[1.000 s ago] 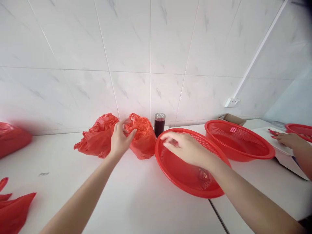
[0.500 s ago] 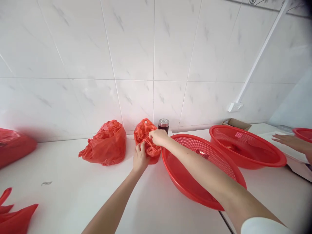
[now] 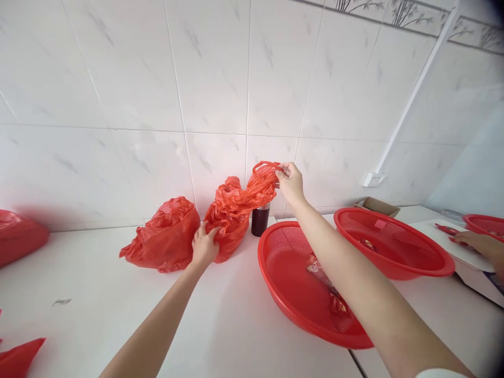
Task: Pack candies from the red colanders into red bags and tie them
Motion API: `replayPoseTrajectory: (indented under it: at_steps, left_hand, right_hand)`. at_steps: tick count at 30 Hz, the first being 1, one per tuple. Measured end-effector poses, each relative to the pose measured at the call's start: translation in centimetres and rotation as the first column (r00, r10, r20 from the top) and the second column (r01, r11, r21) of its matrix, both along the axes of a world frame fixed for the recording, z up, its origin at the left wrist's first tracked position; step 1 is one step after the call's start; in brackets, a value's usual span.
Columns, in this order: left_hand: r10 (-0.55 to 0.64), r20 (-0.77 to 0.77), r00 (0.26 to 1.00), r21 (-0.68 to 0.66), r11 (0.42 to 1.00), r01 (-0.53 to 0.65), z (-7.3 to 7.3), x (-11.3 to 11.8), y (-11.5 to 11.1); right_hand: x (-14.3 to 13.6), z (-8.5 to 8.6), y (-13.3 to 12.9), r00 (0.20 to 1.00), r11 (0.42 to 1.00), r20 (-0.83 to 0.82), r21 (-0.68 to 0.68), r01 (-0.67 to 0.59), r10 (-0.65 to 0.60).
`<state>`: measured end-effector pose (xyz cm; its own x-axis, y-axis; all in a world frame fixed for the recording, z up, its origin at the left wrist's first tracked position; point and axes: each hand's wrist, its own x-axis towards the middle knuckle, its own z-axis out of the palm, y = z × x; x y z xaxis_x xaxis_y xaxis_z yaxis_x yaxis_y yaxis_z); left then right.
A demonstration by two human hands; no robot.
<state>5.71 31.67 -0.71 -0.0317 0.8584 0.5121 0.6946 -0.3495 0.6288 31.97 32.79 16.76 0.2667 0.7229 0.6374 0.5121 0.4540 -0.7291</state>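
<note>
A crumpled red plastic bag (image 3: 232,231) stands on the white table near the wall. Its top is stretched up and to the right, pinched between the fingers of my right hand (image 3: 290,184). Against the bag's lower left side rests my left hand (image 3: 205,245), fingers spread and touching the plastic. What the bag holds is hidden. Close to its right is a dark jar (image 3: 260,219) with its lid partly covered. A second full red bag (image 3: 169,239) sits just to the left. Beneath my right forearm, a red perforated basket (image 3: 291,294) holds a few small wrapped packets (image 3: 337,303).
Another red basket (image 3: 397,247) stands at the right, before an open cardboard box (image 3: 377,206). Another person's hand (image 3: 478,244) holds red packets over a white device (image 3: 437,236) at the far right. More red bags lie at the left edge. The tiled wall rises behind.
My right hand has moved up and right, pulling the bag's top out with it. My left hand has shifted left with fingers spread. More packets show in the near basket.
</note>
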Motion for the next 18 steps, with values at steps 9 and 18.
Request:
replayPoseTrajectory:
  at_steps: [9,18]
  left_hand:
    - [-0.226,0.273,0.935,0.245,0.956,0.16,5.4,1.0,-9.3]
    - [-0.078,0.249,0.966,-0.005,0.997,0.081,3.5,-0.7,-7.5]
  right_hand:
    - [-4.2,-2.0,-5.0,0.892,0.905,-0.157,0.039,-0.423,0.424]
    - [-2.9,-2.4,-5.0,0.97,0.979,-0.134,0.016,-0.203,0.203]
